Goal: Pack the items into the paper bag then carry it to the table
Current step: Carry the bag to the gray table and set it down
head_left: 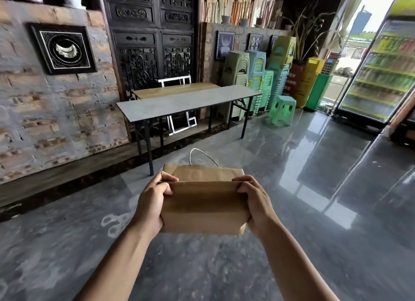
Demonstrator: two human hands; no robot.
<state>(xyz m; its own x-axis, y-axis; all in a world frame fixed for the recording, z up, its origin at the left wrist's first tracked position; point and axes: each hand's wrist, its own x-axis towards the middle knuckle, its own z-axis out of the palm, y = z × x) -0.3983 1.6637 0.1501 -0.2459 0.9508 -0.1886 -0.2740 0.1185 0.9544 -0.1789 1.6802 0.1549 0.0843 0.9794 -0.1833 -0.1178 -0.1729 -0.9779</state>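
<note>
A brown paper bag (203,205) hangs in the air in front of me, held at both sides. My left hand (153,205) grips its left edge, thumb over the top rim. My right hand (254,205) grips the right edge the same way. A white cord handle (202,153) loops up from the bag's far side. What is inside the bag is hidden. Ahead stands a grey-topped folding table (186,103) on black legs, with nothing on it, roughly a couple of steps beyond the bag.
A wooden-topped table (175,90) sits behind the grey one, against a dark carved door (152,37). Stacked plastic stools (258,76) and a single green stool (283,108) stand to the right. A drinks fridge (381,71) is at far right. Brick wall on the left; glossy floor.
</note>
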